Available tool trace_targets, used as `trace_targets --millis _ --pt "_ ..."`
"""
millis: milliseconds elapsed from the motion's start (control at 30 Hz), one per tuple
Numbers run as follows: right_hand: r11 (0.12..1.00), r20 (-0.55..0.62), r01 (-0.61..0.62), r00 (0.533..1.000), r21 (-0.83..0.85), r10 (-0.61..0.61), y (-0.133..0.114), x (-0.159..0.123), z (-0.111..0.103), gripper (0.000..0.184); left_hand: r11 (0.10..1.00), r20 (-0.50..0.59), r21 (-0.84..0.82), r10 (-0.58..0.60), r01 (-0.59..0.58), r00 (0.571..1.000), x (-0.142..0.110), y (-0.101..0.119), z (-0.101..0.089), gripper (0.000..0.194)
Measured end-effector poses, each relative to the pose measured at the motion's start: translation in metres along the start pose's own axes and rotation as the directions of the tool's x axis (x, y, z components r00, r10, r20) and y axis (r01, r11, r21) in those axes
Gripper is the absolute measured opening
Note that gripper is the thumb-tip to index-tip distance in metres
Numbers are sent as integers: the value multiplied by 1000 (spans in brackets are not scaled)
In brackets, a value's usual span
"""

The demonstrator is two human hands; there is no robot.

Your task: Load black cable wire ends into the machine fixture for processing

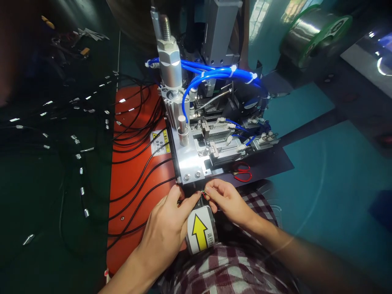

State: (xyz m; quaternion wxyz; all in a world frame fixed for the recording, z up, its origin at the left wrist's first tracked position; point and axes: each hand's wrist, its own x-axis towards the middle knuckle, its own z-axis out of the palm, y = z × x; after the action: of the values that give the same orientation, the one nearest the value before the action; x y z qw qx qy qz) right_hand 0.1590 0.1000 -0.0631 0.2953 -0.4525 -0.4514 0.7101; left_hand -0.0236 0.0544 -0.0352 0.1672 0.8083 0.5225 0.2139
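My left hand (167, 216) and my right hand (228, 201) are both pinching a small red wire (204, 195); it is staying between the yellow arrow (199, 232) and the metal machine (190, 163).

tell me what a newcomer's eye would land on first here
Probably the bright blue air tubes arching over the silver machine, upper middle, and the orange-red base to the left, crossed by black cables. Next, the yellow arrow on the white label at lower middle, below where the left hand and right hand meet at a small red-marked part.
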Motion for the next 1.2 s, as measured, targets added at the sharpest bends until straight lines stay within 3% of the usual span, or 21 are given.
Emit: trace_targets --millis 300,700,967,1100,1200 --pt "994 74 -65 996 91 59 -2 3 -2 38 1000 -21 8 -8 8 1000 2 1 0 37" --pt "997 -5 72 997 21 -72 9 3 0 33 1000 -3 7 13 -13 1000 6 3 -4 36" --pt "998 24 68 997 9 -68 5 1 -7 30 999 -16 -2 32 -32 999 6 1 -2 36" --pt "976 -19 129 991 -176 -134 1 -2 -11 20 1000 -15 -9 28 -28 1000 7 1 -2 35" --pt "870 -47 242 956 -431 -289 -2 -4 -12 13 1000 -18 -8 23 -23 1000 8 2 -3 35"
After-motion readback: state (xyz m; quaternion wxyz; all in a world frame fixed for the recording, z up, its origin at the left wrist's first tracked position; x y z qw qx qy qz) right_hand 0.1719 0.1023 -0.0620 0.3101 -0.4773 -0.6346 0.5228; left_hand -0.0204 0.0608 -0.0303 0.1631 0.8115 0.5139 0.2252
